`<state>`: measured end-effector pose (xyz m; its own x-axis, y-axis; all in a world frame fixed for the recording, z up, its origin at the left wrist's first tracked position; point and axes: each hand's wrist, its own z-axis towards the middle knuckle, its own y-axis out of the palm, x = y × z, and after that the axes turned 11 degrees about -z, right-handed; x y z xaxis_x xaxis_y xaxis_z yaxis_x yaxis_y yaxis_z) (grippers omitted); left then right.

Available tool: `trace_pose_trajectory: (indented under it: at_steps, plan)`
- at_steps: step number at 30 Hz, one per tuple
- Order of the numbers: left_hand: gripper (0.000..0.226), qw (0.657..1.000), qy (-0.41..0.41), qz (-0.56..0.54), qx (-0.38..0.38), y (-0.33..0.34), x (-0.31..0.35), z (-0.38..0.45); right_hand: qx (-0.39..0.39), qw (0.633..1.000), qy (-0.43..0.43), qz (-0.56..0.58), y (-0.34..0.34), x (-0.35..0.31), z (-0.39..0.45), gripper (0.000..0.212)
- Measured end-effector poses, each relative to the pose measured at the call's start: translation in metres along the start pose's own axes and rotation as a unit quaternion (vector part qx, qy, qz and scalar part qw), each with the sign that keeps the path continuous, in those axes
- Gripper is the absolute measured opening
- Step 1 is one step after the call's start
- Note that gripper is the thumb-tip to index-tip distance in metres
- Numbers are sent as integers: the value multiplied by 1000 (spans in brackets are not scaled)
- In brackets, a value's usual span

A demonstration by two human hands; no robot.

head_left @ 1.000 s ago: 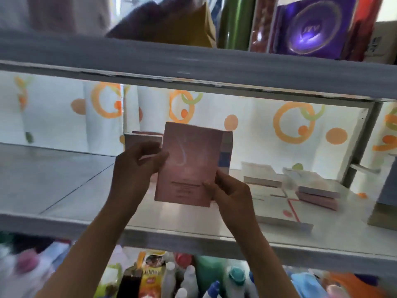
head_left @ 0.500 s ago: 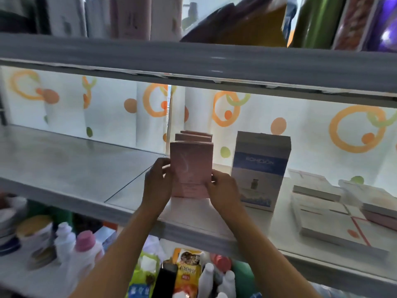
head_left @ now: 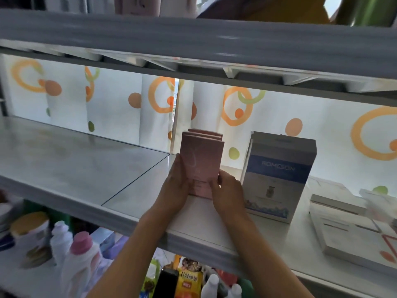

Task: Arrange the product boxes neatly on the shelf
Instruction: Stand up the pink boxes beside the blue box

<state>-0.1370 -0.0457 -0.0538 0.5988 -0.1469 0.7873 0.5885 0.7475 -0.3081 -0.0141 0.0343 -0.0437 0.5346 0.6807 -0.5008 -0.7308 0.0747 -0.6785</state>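
I have the front pink box point(head_left: 200, 166) standing upright on the shelf point(head_left: 75, 168), near its middle, lined up in front of two more pink boxes point(head_left: 205, 134) whose tops show just behind it. My left hand point(head_left: 176, 188) grips its left edge, fingers curled against the side; my right hand point(head_left: 227, 190) holds the lower right corner, thumb on the front face. Just to the right stands the blue-and-white box point(head_left: 279, 177), upright, apart from the pink row. Further right, flat white boxes point(head_left: 341, 224) lie on their sides, not yet stood up. Judgement: the pink row looks nearly finished, perhaps needing a final squaring; the flat boxes on the right remain to be arranged.
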Motion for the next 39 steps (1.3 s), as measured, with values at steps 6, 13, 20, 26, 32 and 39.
trace_pose_trajectory:
  at_steps: [6,13,20,26,32,39]
  plan:
    - [56,999,7,2,43,0,3,-3,-7,1000,-8,-10,7,-3,-2,17]
    - [34,997,13,-27,76,-3,7,-6,-11,1000,-4,14,3,-8,-9,19]
    - [32,997,4,-16,81,0,1,-3,-10,999,5,37,-1,-12,-11,20]
    - [34,996,0,-13,85,-2,2,-5,-18,998,12,55,-3,-12,-13,20]
    - [31,995,29,18,96,-4,8,-10,-47,996,6,72,-12,-16,-19,25]
    - [34,994,-7,24,104,-5,15,-14,-67,995,14,70,-16,-17,-21,25]
